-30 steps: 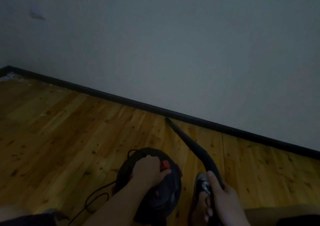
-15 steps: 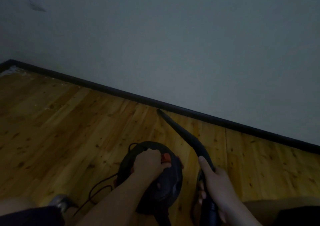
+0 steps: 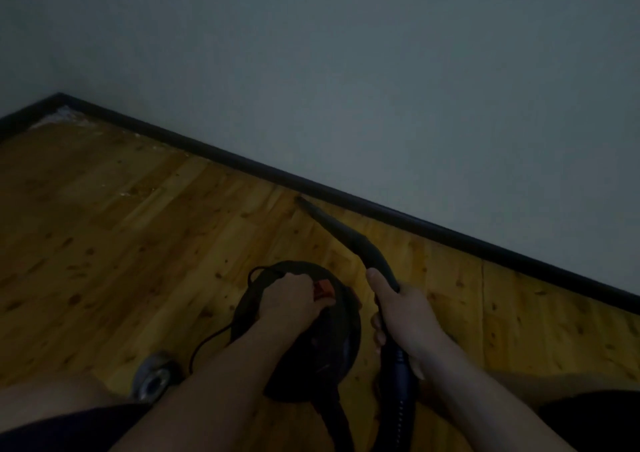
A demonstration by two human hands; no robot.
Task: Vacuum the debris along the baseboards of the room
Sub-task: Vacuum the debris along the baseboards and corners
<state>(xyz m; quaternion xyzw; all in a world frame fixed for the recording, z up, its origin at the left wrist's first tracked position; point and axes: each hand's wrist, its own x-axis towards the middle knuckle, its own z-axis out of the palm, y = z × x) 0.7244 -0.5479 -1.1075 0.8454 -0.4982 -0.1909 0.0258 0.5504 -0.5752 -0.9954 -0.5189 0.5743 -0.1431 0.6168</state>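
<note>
wall: one main face, with a second meeting it at the far left corner. floor: wood planks, one surface, carries everything here.

baseboard: one dark strip along the wall foot, turning at the corner. this is the line the task follows.

vacuum: one round dark canister on the floor, just in front of the person and near the baseboard, probably parked close so the hose reaches without strain. one red switch on top. one cord trails off its left side.

nozzle: one long tapered crevice tool, angled low, tip down at the floor just beside the baseboard. narrow tip suits the seam where dirt collects. hose runs back from it toward the person.

hands: two. left hand on top of the vacuum, fingers curled shut around the handle next to the switch; likely steadying or ready to drag it along. right hand wrapped on the nozzle grip, fingers clamped, thumb laid along the tube to aim it.

debris: pale patch piled in the far left corner, plus a thin scatter along the baseboard toward the nozzle; well apart from the tip. light is poor, so i can't count specks or tell if any lies right under the tip. judgement: that stretch is not yet done.

one slipper at lower left.
</note>
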